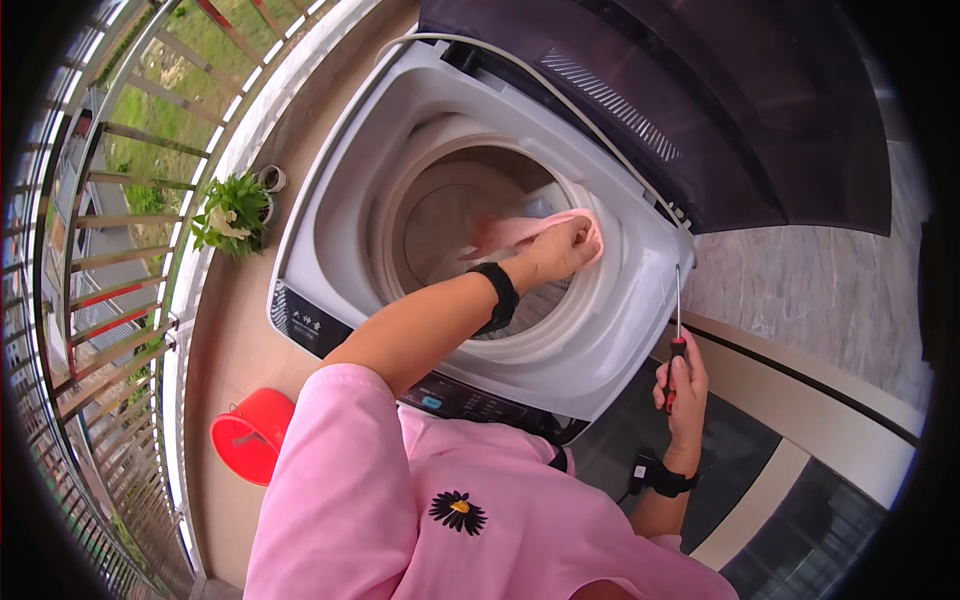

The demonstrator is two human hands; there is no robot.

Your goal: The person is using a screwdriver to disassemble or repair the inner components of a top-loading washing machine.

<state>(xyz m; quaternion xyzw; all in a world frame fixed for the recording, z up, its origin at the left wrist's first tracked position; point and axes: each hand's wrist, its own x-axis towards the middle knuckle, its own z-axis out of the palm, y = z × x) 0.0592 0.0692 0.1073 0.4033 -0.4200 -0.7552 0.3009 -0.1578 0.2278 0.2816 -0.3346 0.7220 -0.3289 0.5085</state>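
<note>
My left hand [562,248] reaches over the open tub of a white top-loading washing machine [640,300]. Its fingers are closed on a pink cloth [505,233], which rests against the right side of the tub's ring [555,325] and hangs into the opening. Off the machine's right corner, my right hand [688,388] grips a screwdriver [679,348] by its red and black handle. The thin metal shaft points up, its tip close to the machine's edge near the lid hinge. Both wrists wear black bands.
The dark lid [780,110] stands raised behind the machine, with a pale hose or cord along its hinge side. A red bucket [250,440] sits on the floor at left. Potted plants [230,215] stand by the balcony railing [130,220]. A marbled wall [800,300] is at right.
</note>
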